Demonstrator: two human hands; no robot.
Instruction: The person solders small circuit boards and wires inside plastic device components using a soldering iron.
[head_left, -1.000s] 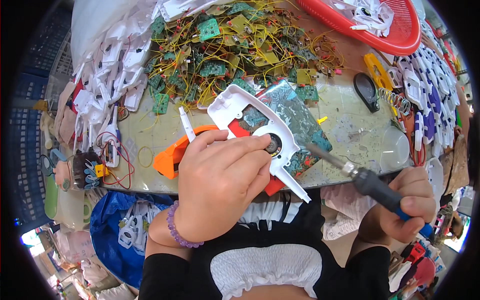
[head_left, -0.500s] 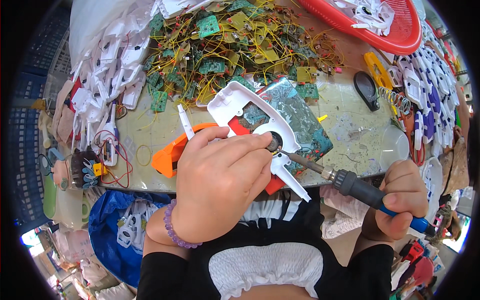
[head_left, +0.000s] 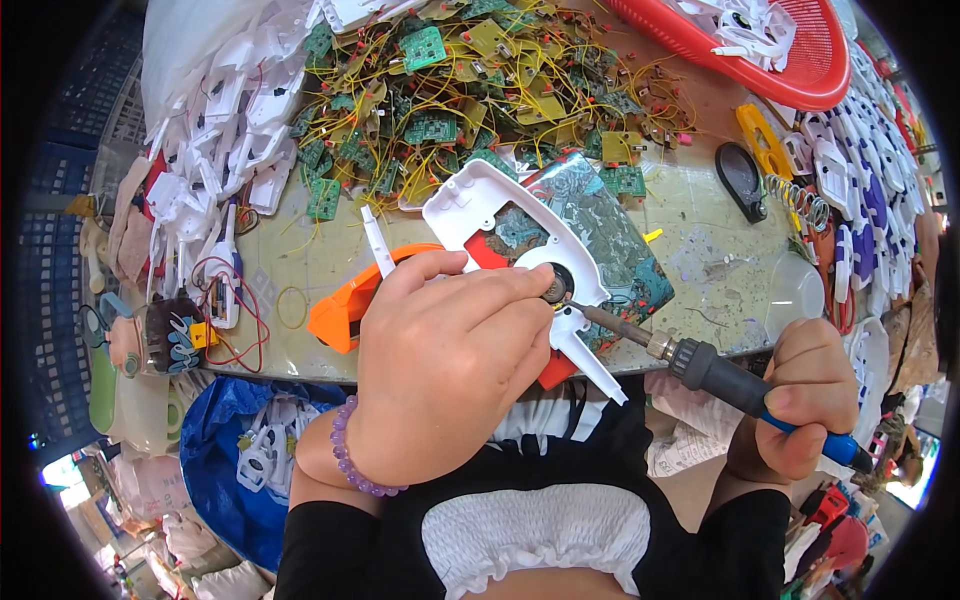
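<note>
My left hand (head_left: 445,355) is closed on a white plastic casing (head_left: 586,232) with arms, pressing it down near its round opening. A fingertip rests at the edge of a small dark round part (head_left: 561,285) set in that opening. My fingers hide some of the casing's left side. In my right hand (head_left: 812,395) is a soldering iron (head_left: 715,372) with a black grip and blue handle end. The iron slants up to the left, its tip beside the round part; whether it touches cannot be made out. Under the casing lie a patterned flat pad (head_left: 635,270) and something red.
Circuit boards with yellow wires (head_left: 430,130) heap at the back. White shells (head_left: 240,130) pile up left, beside an orange shell (head_left: 330,320). A red basket (head_left: 815,85), coiled spring stand (head_left: 800,205) and clear cup (head_left: 797,290) stand right. A blue bag (head_left: 215,460) hangs below the table's edge.
The whole view has shifted very slightly. Both hands, the casing and the soldering iron keep nearly the same places relative to one another.
</note>
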